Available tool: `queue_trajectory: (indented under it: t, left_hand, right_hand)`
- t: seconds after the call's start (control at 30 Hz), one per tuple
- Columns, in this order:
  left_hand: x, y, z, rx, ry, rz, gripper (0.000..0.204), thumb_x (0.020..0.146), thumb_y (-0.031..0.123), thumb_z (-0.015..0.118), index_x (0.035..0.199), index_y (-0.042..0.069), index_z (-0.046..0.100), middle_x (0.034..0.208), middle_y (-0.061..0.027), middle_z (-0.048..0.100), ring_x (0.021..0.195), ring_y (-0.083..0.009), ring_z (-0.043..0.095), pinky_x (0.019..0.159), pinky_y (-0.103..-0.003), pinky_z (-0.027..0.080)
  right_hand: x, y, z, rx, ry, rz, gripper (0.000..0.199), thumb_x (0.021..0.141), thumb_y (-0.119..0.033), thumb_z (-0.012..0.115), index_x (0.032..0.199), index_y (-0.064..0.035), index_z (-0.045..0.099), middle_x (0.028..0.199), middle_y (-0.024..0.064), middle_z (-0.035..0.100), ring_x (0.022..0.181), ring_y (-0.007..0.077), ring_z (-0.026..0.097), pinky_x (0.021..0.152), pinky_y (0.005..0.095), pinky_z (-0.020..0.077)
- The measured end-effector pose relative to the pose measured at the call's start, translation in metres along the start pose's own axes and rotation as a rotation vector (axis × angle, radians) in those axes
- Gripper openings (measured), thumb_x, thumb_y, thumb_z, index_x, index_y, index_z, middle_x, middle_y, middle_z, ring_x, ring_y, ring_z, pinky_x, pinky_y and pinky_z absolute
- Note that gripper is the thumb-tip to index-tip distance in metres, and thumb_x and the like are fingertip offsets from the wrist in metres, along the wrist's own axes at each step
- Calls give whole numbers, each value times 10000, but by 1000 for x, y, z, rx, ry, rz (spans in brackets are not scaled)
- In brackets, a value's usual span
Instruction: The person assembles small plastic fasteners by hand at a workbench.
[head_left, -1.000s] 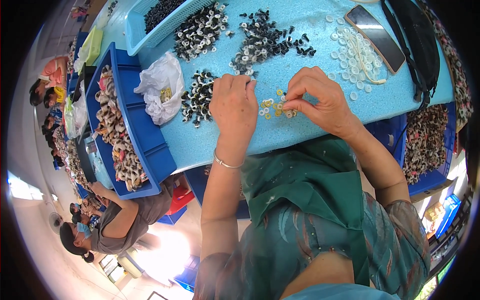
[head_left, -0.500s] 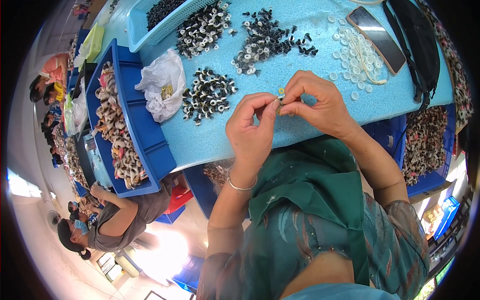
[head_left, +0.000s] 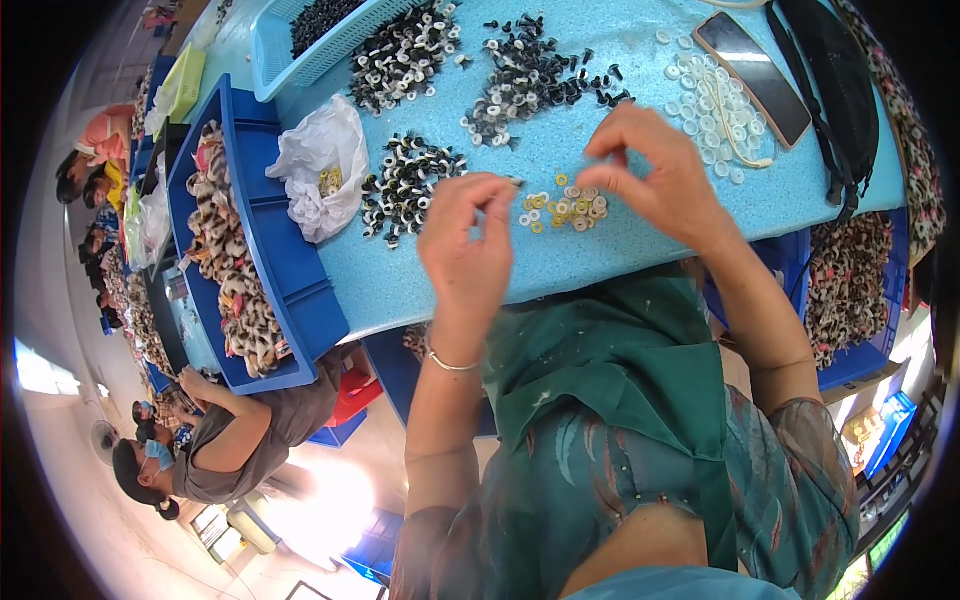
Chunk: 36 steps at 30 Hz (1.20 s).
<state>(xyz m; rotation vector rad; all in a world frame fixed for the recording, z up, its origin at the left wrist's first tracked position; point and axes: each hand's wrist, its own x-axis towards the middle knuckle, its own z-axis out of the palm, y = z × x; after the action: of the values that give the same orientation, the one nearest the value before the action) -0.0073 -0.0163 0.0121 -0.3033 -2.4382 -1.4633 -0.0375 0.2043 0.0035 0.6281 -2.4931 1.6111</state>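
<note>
Green apron cloth is filling the nearest part of the view, and both forearms are rising from it toward the pale blue surface. The left hand is hovering over the surface edge, its grip pinched nearly closed at thumb and forefinger; a tiny dark piece seems to be showing at the tips, but it is too small to tell for sure. The right hand is hanging just beyond, its grip also pinched to a narrow gap, and whether it is holding anything I cannot tell.

Between the 2 hands, the small pile of yellow and white rings is lying on the surface, just below the right fingertips. To handle these well, it seems wise to be taking 1 ring at a time with the fingertips only, keeping the hands low over the pile so a dropped piece is landing near it.

Farther off, a heap of black-and-white rings is sitting beside a crumpled white bag. Beyond, a heap of black pegs and a scatter of clear white washers are lying near a dark phone. At far left, a blue tray is holding spotted fabric pieces.
</note>
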Motion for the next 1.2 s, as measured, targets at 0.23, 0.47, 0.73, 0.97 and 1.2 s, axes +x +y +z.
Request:
queue_trajectory:
  t: [0.23, 0.47, 0.73, 0.97, 1.2]
  left_hand:
    - [10, -24, -16, 458, 58, 315, 198, 784, -87, 707, 932, 43, 706, 897, -87, 669, 822, -241, 626, 726, -322, 511]
    - [16, -9, 31, 373, -219, 271, 137, 773, 23, 740, 904, 40, 703, 849, -93, 638, 813, -276, 607, 702, -378, 496]
    - [22, -9, 33, 367, -294, 246, 131, 774, 21, 729, 884, 23, 659, 833, -112, 601, 788, -295, 594, 689, -389, 486]
    - [4, 6, 37, -396, -124, -327, 85, 903, 0, 672, 986, -1, 653, 915, -51, 662, 814, -113, 619, 705, -251, 495]
    - [-1, 9, 29, -555, -109, -345, 175, 916, -9, 669, 1089, -2, 690, 904, -45, 687, 817, -68, 604, 712, -211, 488]
  right_hand:
    - [12, 27, -21, -662, 150, -72, 169, 852, -143, 706, 977, -67, 622, 915, 79, 596, 834, 286, 586, 796, 401, 428]
    - [14, 30, -22, -662, 116, -7, 123, 862, -113, 675, 965, -78, 618, 916, 99, 601, 845, 321, 579, 815, 417, 429]
    - [0, 6, -13, -29, 15, 65, 97, 837, -14, 689, 918, -17, 636, 844, 88, 613, 769, 229, 619, 687, 326, 485]
    - [-17, -5, 5, 306, -46, 150, 70, 843, 3, 690, 906, -19, 668, 865, 38, 639, 745, 112, 613, 690, 260, 492]
    - [-17, -7, 10, 399, -45, 164, 75, 847, -5, 689, 919, -19, 672, 880, 26, 652, 761, 103, 613, 719, 258, 504]
